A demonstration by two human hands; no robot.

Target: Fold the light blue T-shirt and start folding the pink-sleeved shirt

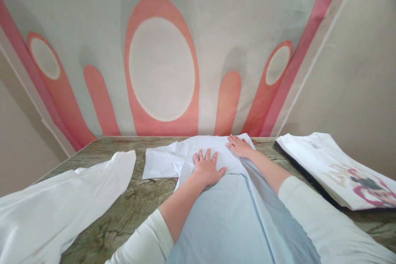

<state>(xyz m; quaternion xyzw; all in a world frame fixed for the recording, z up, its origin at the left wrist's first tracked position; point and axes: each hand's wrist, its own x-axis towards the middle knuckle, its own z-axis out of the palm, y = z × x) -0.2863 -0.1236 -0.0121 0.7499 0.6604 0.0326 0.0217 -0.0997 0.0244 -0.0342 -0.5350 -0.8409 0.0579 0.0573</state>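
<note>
A light blue shirt (229, 210) lies over the middle of the table, its near part running out of the bottom of the view. One short sleeve (159, 161) sticks out to the left, and the right side looks folded inward. My left hand (208, 168) rests flat on the upper part of the shirt with fingers spread. Farther up and to the right, my right hand (239, 146) lies flat near the shirt's far right corner, fingers stretched out. Neither hand grips the cloth.
A crumpled white garment (71, 198) covers the table's left side. On the right sits a stack of folded shirts (334, 169), the top one white with a printed cartoon figure. The wood-patterned table (148, 210) meets a wall with a pink and white design (161, 128).
</note>
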